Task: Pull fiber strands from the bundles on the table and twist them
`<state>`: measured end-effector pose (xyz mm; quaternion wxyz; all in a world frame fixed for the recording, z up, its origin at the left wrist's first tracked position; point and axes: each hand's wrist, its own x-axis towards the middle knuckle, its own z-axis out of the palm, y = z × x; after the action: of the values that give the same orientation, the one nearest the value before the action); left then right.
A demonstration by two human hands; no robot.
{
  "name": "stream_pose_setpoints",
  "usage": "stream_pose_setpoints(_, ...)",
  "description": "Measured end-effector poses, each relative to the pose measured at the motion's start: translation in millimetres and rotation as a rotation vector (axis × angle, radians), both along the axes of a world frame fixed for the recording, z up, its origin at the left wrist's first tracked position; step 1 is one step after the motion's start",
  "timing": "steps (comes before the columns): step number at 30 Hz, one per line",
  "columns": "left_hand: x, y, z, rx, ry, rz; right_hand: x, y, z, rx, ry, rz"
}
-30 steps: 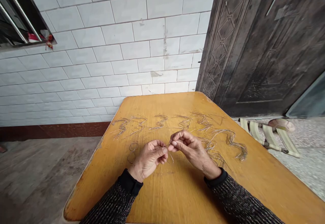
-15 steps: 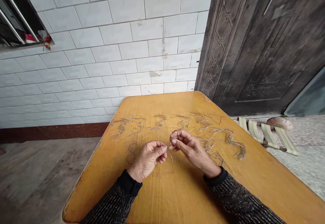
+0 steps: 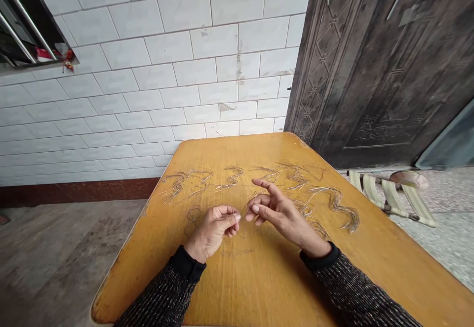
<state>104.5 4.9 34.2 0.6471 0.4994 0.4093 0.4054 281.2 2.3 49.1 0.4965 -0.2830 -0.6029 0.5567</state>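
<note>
My left hand (image 3: 214, 230) is closed, thumb and index finger pinching a thin wire (image 3: 243, 212). Close by on its right, my right hand (image 3: 283, 216) has its thumb and middle finger together on the same thin wire, while its index finger points out straight. Just left of my left hand lies a loose curled wire (image 3: 192, 216). Beyond both hands, small bundles of bent wire, such as a zigzag bundle (image 3: 178, 186) and another small bundle (image 3: 234, 176), are spread in a row. A larger wavy wire bundle (image 3: 336, 203) rests to the right, with more wire partly hidden behind my right hand.
A yellow-brown wooden table (image 3: 237, 287) stands below my hands. Behind it rises a white tiled wall (image 3: 188, 90), with a dark carved door (image 3: 370, 70) at the right. A slatted item with pale straps (image 3: 392, 196) is on the floor to the right.
My right hand's index finger has lifted and stretched out, and the hand has turned slightly. My left hand has shifted a little left and keeps its pinch.
</note>
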Motion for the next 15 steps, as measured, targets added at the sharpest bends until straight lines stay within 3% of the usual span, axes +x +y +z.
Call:
stream_pose_setpoints(3, -1.7, 0.0, 0.0, -0.093, -0.061, -0.088, 10.9, -0.9, 1.3, 0.214, -0.184, -0.003)
stream_pose_setpoints(9, -0.9, -0.5, -0.3, -0.139, -0.156, -0.084, 25.3, -1.3, 6.8, 0.668, -0.637, -0.256)
stream_pose_setpoints(15, -4.1, -1.9, 3.9, -0.191, -0.282, -0.122, 28.8, -4.6, 14.1, 0.769, -0.732, -0.361)
